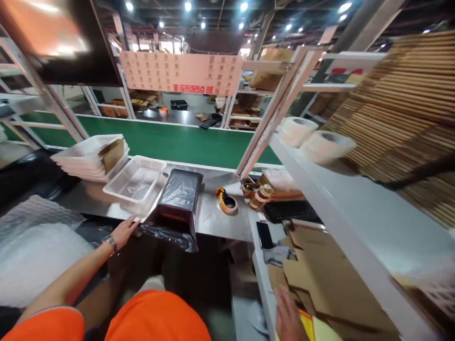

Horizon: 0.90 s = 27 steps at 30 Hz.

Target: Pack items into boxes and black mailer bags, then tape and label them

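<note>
My left hand, a watch on its wrist, reaches to the table's front edge, its fingers stretched out beside the white basket and the black plastic bag. The bag lies on the metal table with its loose opening hanging over the front edge; something dark and boxy shows inside. Low in the view on the right, my right hand is slightly blurred, fingers extended, next to flat cardboard and a yellow item. Nothing is visibly gripped by either hand.
Stacked white baskets and bubble wrap are at left. An orange-and-black tape roll lies right of the bag. A jar, keyboard and phone sit under the shelf. Behind runs a green conveyor.
</note>
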Available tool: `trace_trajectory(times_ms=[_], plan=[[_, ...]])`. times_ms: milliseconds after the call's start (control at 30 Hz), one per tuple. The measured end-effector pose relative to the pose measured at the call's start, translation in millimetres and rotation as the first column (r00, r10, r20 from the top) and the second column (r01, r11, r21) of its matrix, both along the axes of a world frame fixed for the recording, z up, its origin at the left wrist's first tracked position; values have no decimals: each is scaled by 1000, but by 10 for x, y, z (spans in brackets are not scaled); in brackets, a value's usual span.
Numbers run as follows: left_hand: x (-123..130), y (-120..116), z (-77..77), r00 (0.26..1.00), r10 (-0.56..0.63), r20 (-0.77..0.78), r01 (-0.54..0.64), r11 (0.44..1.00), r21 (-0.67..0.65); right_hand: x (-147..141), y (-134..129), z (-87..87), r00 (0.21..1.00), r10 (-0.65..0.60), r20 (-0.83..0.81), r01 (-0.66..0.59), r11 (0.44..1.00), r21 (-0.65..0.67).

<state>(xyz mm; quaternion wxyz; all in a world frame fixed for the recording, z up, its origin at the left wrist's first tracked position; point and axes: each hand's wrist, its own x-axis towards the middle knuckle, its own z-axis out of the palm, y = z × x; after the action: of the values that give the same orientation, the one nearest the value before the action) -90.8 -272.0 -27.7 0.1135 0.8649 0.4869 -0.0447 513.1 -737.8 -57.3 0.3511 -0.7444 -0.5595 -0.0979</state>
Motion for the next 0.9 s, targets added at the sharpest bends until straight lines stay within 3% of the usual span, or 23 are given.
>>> trace_trajectory(times_ms=[100,200,267,333,400,467,567,667,733,800,900], plan=[[7,273,-71,967,-251,-49,252,967,27,-533,1207,-193,963,249,103,-233,962,-142],[128,587,-116,863,-505,-3,505,863,24,-1085,2268,-224,818,540,198,-469,826,-313],[261,789,-143,772,-629,86,633,774,-14,-1307,2773,-210,720,663,205,-546,723,-423],[413,962,-177,689,-698,196,720,690,-75,-1392,3105,-204,652,737,178,-579,635,-510],[549,1095,-222,627,-726,282,774,623,-118,-1377,3283,-200,626,766,146,-585,585,-561],[630,1186,-285,607,-717,341,786,605,-128,-1308,3342,-176,655,747,113,-562,582,-588],[613,1274,-417,651,-656,381,741,658,-134,-1190,3318,-76,774,634,-4,-509,618,-600],[531,1337,-567,729,-554,402,641,759,-116,-1125,3310,70,843,432,-322,-538,688,-487],[530,1363,-638,759,-403,512,532,837,-130,-1124,3358,156,796,284,-535,-521,771,-366],[599,1368,-665,739,-170,652,391,896,-210,-1146,3441,213,748,171,-642,-454,836,-307],[784,1349,-636,685,88,723,234,913,-333,-1189,3593,242,697,47,-715,-358,887,-291]])
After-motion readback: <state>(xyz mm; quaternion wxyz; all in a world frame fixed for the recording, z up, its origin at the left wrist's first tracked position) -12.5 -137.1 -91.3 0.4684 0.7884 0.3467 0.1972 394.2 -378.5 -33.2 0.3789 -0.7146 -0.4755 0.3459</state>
